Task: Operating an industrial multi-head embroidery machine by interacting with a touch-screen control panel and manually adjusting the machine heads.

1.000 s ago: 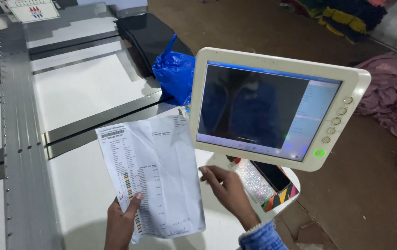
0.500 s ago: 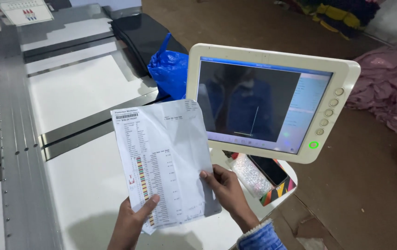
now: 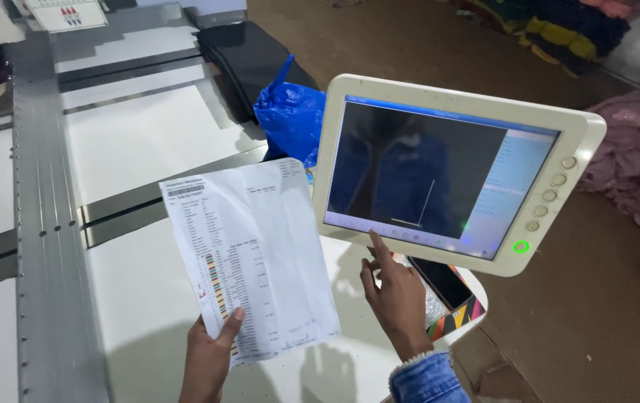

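Since a moment ago, the right hand (image 3: 394, 295) has left the printed sheet (image 3: 249, 257) and risen, its forefinger extended, tip touching the lower edge of the white touchscreen panel (image 3: 454, 172), other fingers curled. Left hand (image 3: 211, 351) pinches the sheet's bottom edge, thumb on top. Blue plastic bag (image 3: 290, 119) lies beyond the fingertips.

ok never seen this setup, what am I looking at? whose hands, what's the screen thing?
One camera, worn on a person's head, looks down at their own two bare hands. The left hand holds a printed sheet of paper by its bottom edge. The right hand points one finger at the lower edge of a white touchscreen panel with round buttons on its side. Below lies a white machine table with metal rails. A blue plastic bag sits behind the screen; pink cloth is heaped on the floor.
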